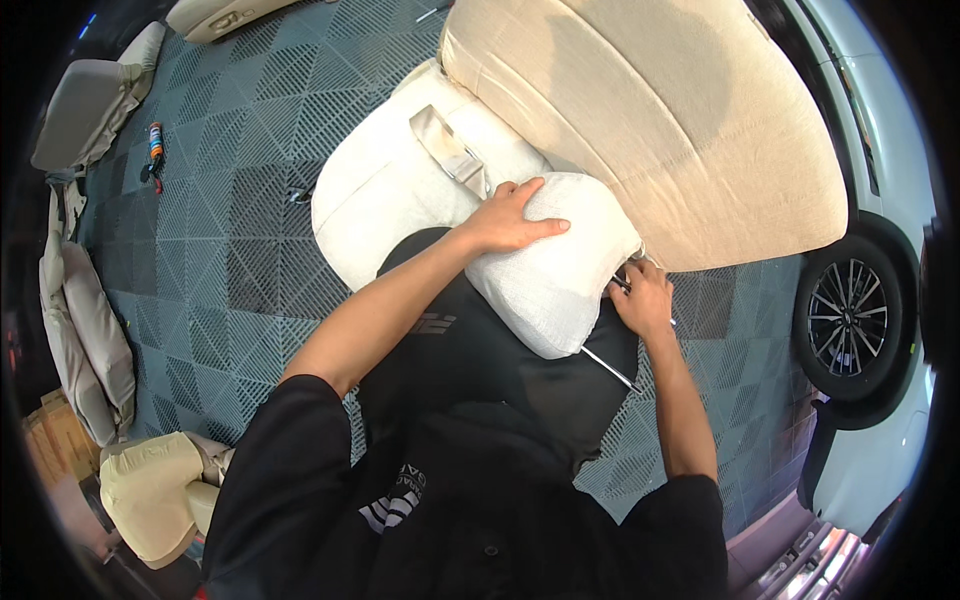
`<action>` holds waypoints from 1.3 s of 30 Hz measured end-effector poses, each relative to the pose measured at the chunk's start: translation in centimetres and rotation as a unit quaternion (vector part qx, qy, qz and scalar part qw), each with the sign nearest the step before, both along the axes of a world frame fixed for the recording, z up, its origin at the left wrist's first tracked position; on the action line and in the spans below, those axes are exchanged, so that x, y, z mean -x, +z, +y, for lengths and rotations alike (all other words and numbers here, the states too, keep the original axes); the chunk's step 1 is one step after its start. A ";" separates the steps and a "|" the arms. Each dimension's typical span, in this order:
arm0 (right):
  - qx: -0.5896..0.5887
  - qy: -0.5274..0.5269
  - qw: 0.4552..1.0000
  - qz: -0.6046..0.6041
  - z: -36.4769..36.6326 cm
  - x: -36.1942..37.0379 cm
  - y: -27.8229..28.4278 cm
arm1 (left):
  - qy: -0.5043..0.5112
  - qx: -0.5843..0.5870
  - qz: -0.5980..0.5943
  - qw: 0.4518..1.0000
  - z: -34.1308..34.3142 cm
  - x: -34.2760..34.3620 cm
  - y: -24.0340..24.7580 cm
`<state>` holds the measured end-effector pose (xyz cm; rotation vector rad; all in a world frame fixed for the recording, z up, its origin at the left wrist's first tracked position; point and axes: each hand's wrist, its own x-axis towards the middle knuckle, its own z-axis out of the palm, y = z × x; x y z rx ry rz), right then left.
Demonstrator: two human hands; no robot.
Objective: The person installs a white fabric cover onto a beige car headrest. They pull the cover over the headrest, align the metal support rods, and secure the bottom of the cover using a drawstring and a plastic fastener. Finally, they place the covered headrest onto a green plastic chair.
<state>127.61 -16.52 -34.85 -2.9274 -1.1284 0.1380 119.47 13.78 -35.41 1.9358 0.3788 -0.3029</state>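
Fingers and thumb apart, left hand atop headrest.

Shirt black, short-sleeved; left sleeve and right sleeve plain, hems about elbow level; print on wearer's left chest, pale curved stripes plus lettering; button small, round, dark; trousers black, slight sheen; thigh mark grey, angular, left leg; left hand, right hand bare

"What sort of place is this?"

"A car workshop, by the look of it: a pale car is parked at the right, and loose vehicle seats sit around on the slatted tile floor."
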 end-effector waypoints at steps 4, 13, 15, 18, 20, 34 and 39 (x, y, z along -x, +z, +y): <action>-0.020 -0.086 0.976 0.198 0.7 6.8 6.4 | -0.012 -0.028 0.040 0.999 -1.1 -0.1 0.6; -0.072 -0.027 0.962 0.260 -2.7 11.5 3.8 | -0.008 -0.054 0.091 0.994 -0.9 -2.5 1.1; -0.101 -0.009 0.977 0.186 -2.3 12.5 3.7 | -0.015 -0.067 0.081 0.994 -0.7 -3.0 0.9; -0.074 -0.059 0.986 0.137 -2.2 12.8 1.4 | 0.000 -0.023 0.072 0.997 -0.4 -3.1 1.2; -0.107 -0.117 0.974 0.159 -1.9 12.3 1.8 | 0.011 0.050 0.060 0.997 -0.2 -2.6 3.2; -0.280 -0.063 0.903 0.319 -1.9 2.5 10.7 | 0.004 0.117 -0.321 0.940 1.7 4.5 9.2; -0.327 -0.143 0.901 0.245 -1.4 -1.1 5.3 | 0.097 0.118 -0.147 0.977 0.8 1.3 3.4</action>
